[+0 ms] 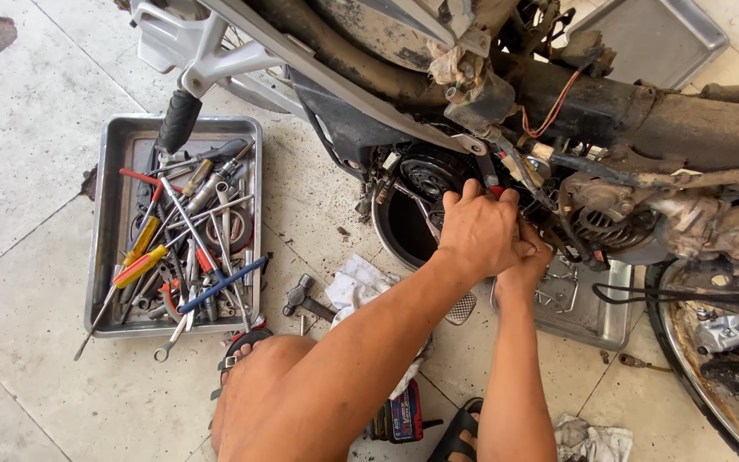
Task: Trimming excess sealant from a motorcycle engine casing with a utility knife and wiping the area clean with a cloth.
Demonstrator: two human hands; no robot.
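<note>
Both hands sit stacked at the motorcycle engine [438, 184], just right of the round flywheel. Left hand [478, 231] lies on top, fingers curled onto the wiring/parts above; right hand [530, 261] is mostly hidden beneath, grip can't tell. Metal tool tray [109, 222] lies well apart to the left, nearer the left arm.

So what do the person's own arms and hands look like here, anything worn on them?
Both arms are bare up to the frame edge: no sleeves in view. The left hand wears no glove, ring or wristband that shows. The right hand lies mostly hidden behind the left; its wrist and forearm are bare too, with no watch. The fingers look smudged with grime.
</note>
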